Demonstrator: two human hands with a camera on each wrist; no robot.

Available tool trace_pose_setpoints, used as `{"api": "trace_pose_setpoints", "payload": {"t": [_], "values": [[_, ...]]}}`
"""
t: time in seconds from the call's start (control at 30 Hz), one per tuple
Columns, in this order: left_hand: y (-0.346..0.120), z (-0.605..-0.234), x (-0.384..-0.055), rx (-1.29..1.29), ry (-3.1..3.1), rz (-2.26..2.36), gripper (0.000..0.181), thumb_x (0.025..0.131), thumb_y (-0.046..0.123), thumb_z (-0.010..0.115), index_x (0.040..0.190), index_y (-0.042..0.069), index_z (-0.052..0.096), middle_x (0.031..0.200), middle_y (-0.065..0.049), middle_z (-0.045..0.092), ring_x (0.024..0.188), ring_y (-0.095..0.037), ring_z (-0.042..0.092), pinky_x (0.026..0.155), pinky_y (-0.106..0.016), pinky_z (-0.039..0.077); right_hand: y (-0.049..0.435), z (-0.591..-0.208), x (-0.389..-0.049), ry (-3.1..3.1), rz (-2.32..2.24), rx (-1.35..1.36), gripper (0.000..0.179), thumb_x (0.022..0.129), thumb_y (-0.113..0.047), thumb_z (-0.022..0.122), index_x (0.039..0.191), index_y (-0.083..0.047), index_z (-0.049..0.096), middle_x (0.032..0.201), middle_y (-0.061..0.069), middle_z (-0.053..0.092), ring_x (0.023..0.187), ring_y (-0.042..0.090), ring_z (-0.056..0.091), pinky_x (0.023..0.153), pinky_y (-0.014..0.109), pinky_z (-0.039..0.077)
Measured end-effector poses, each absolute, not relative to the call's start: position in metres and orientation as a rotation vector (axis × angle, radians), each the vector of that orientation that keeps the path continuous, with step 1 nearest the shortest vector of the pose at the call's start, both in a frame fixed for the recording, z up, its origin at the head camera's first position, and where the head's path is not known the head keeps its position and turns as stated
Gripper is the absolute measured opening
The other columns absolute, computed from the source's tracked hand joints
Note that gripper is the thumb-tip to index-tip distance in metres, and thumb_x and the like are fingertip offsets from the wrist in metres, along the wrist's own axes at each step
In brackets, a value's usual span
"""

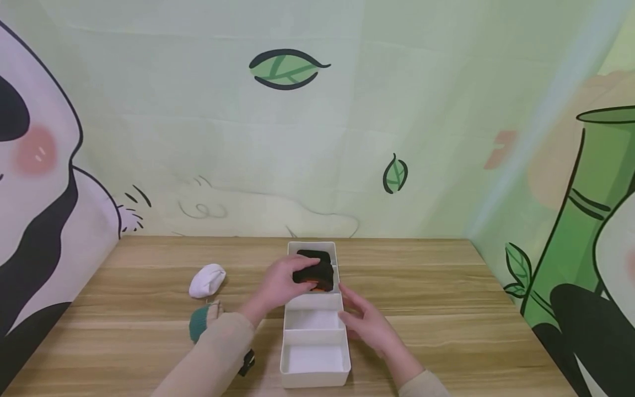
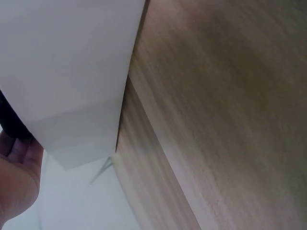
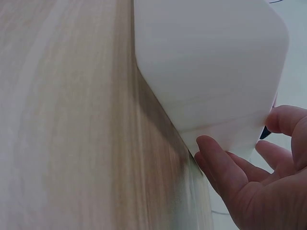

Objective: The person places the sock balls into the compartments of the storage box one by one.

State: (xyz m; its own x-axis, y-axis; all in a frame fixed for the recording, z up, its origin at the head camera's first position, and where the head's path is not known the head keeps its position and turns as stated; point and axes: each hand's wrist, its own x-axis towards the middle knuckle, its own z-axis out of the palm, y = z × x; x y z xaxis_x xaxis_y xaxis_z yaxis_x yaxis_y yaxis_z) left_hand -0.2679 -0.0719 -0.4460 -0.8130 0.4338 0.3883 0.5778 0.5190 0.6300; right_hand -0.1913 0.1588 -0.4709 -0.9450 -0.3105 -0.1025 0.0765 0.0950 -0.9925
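Observation:
My left hand [image 1: 283, 281] grips a black rolled-up sock [image 1: 317, 274] with a bit of orange at its lower edge, over the far part of a white divided box [image 1: 316, 379]. Thumb and fingers come round the sock from its left side. Just behind it, in the farthest compartment, lies another black bundle [image 1: 315, 254]. Fairly straight fingers of my right hand [image 1: 369, 322] touch the box's right outer wall, with fingertips up at the rim; the right wrist view shows them against the white wall [image 3: 211, 72].
Left of the box lie a white rolled-up sock [image 1: 207, 280] and a teal and beige rolled one [image 1: 199, 323], partly behind my left sleeve. A small dark item [image 1: 247, 363] peeks out beside that sleeve. The wooden table [image 1: 446, 309] ends at a printed backdrop [image 1: 421, 110].

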Motion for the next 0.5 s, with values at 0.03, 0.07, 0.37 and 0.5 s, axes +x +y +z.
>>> {"api": "trace_pose_setpoints", "payload": {"t": [0.03, 0.07, 0.37, 0.5], "values": [[-0.0714, -0.4467, -0.2683, -0.866, -2.579, -1.165, 0.047, 0.077, 0.007, 0.084, 0.123, 0.009, 0.071, 0.116, -0.012, 0.069, 0.106, -0.03, 0.063, 0.094, -0.046, 0.049, 0.1588, -0.4709, -0.1914, 2.09, -1.923, -0.232, 0.063, 0.099, -0.011, 0.058, 0.155, -0.008, 0.03, 0.151, 0.034, 0.03, 0.119, 0.045, 0.055, 0.088, 0.048, 0.054], [-0.0711, -0.4474, -0.2687, -0.866, -2.581, -1.158, 0.047, 0.077, 0.008, 0.084, 0.123, 0.009, 0.071, 0.115, -0.012, 0.069, 0.105, -0.029, 0.063, 0.094, -0.046, 0.049, 0.159, -0.4713, -0.1916, 2.088, -1.923, -0.23, 0.063, 0.099, -0.01, 0.058, 0.155, -0.008, 0.03, 0.151, 0.034, 0.03, 0.119, 0.045, 0.055, 0.088, 0.048, 0.054], [-0.0699, -0.453, -0.2703, -0.851, -2.591, -1.106, 0.048, 0.076, 0.009, 0.086, 0.123, 0.01, 0.071, 0.114, -0.011, 0.069, 0.103, -0.027, 0.064, 0.091, -0.044, 0.051, 0.1586, -0.4729, -0.192, 2.089, -1.93, -0.228, 0.063, 0.099, -0.011, 0.059, 0.155, -0.007, 0.03, 0.15, 0.034, 0.031, 0.118, 0.045, 0.056, 0.088, 0.048, 0.054], [-0.0698, -0.4549, -0.2703, -0.849, -2.584, -1.102, 0.049, 0.076, 0.009, 0.086, 0.123, 0.01, 0.071, 0.114, -0.011, 0.069, 0.103, -0.027, 0.064, 0.091, -0.044, 0.051, 0.1583, -0.4733, -0.1921, 2.077, -1.941, -0.228, 0.063, 0.099, -0.01, 0.058, 0.155, -0.007, 0.03, 0.15, 0.034, 0.031, 0.118, 0.044, 0.056, 0.088, 0.048, 0.054]]}}
